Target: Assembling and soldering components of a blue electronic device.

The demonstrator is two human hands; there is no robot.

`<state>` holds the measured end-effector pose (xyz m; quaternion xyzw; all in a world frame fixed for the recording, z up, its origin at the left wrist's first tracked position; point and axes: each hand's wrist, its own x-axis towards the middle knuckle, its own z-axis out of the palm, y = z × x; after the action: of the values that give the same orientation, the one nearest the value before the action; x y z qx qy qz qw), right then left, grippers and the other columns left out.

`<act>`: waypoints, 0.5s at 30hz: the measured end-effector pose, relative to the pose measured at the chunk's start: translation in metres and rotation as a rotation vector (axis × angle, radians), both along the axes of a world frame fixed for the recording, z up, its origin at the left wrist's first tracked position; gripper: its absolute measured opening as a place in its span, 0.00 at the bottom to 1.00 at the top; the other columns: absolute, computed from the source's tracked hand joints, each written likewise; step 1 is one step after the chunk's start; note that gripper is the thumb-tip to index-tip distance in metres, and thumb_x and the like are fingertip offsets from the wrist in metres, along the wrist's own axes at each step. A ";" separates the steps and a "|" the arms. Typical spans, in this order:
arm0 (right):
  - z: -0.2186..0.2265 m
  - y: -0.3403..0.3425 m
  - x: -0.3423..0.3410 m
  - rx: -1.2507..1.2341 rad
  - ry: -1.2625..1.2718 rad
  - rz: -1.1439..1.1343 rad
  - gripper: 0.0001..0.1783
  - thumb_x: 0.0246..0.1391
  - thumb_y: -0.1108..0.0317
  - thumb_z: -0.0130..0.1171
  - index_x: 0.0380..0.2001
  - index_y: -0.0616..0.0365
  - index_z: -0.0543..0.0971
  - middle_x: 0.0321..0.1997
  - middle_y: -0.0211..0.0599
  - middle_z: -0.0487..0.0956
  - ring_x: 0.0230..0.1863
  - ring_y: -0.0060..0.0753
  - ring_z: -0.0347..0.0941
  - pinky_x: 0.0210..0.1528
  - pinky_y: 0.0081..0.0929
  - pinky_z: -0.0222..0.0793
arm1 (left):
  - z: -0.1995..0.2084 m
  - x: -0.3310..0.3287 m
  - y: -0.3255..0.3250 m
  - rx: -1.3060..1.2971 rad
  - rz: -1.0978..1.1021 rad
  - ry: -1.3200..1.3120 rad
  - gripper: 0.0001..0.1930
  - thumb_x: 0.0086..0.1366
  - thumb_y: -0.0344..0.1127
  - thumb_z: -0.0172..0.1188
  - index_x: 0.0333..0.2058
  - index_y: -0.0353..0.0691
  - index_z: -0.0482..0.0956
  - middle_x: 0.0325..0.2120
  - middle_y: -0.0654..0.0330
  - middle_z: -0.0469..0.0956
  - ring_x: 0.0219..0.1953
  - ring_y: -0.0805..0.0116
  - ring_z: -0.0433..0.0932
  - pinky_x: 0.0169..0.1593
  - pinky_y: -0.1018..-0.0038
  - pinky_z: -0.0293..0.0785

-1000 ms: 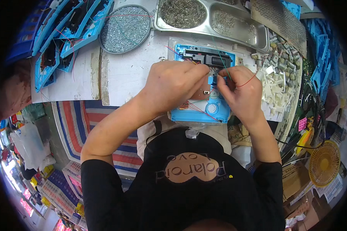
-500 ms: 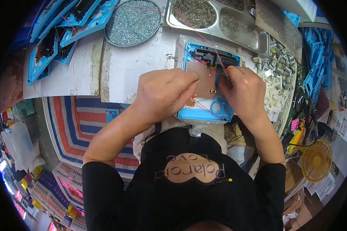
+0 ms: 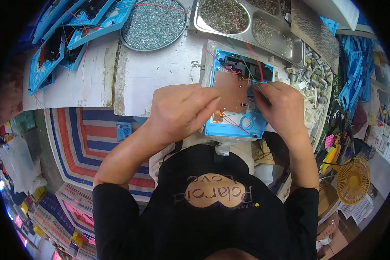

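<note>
A shallow blue plastic case lies open in front of me, with a brown circuit board and black parts inside. My left hand is closed over the board's left edge, thumb and index finger pressed together; whatever they may hold is hidden. At the board's right edge my right hand pinches thin wires, a green wire and seemingly a red wire, which run up past the case. A copper coil shows beside my left hand.
A round tray of small metal screws and a steel compartment tray stand at the back. More blue cases with wires are stacked left. White and metal parts are heaped right. A yellow fan stands lower right.
Relative to the case, my left hand has drawn slightly left and away from the board. My right hand stays at the board's right side; the wires above it have shifted. The whole view moved a little.
</note>
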<state>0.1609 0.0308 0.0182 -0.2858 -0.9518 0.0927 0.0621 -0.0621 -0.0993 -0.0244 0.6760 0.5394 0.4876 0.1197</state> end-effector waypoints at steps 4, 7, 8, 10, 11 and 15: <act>-0.002 0.000 0.006 -0.009 0.040 0.035 0.07 0.47 0.69 0.69 0.31 0.55 0.83 0.24 0.37 0.79 0.27 0.43 0.77 0.29 0.40 0.72 | -0.006 0.001 -0.004 -0.019 0.002 -0.010 0.10 0.56 0.22 0.68 0.37 0.41 0.82 0.19 0.60 0.76 0.18 0.66 0.77 0.22 0.72 0.67; -0.007 -0.001 0.006 -0.028 0.090 0.011 0.07 0.49 0.69 0.69 0.31 0.56 0.82 0.24 0.37 0.79 0.27 0.44 0.77 0.28 0.40 0.72 | -0.005 0.001 -0.003 -0.057 -0.009 0.031 0.09 0.55 0.25 0.69 0.35 0.41 0.82 0.22 0.60 0.79 0.21 0.62 0.79 0.24 0.69 0.72; -0.009 -0.002 0.006 -0.034 0.107 -0.002 0.07 0.49 0.69 0.69 0.31 0.57 0.82 0.24 0.38 0.79 0.27 0.44 0.77 0.28 0.40 0.71 | -0.004 0.002 -0.003 -0.076 -0.010 0.056 0.09 0.54 0.26 0.70 0.35 0.41 0.81 0.23 0.60 0.80 0.23 0.61 0.80 0.25 0.68 0.74; -0.013 -0.002 0.006 -0.047 0.141 -0.027 0.07 0.50 0.69 0.68 0.31 0.57 0.81 0.23 0.38 0.78 0.27 0.45 0.77 0.28 0.40 0.71 | -0.004 0.005 -0.002 -0.052 -0.036 0.037 0.10 0.55 0.24 0.70 0.36 0.41 0.82 0.20 0.60 0.77 0.20 0.62 0.78 0.23 0.69 0.70; -0.014 -0.002 0.006 -0.053 0.156 -0.022 0.07 0.50 0.69 0.68 0.31 0.57 0.81 0.23 0.38 0.78 0.27 0.45 0.77 0.28 0.40 0.71 | -0.004 0.007 -0.002 -0.040 -0.050 0.028 0.11 0.55 0.23 0.69 0.37 0.41 0.82 0.19 0.60 0.76 0.18 0.62 0.76 0.22 0.69 0.68; -0.015 0.000 0.007 -0.075 0.206 -0.006 0.07 0.50 0.69 0.68 0.30 0.58 0.80 0.24 0.39 0.78 0.26 0.46 0.77 0.28 0.40 0.71 | -0.001 0.015 0.000 -0.040 -0.091 0.020 0.11 0.54 0.24 0.70 0.37 0.40 0.82 0.18 0.59 0.76 0.18 0.61 0.76 0.22 0.67 0.68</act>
<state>0.1683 0.0306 0.0034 -0.2799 -0.9353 0.1568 0.1491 -0.0471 -0.0990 -0.0256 0.7020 0.5190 0.4642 0.1497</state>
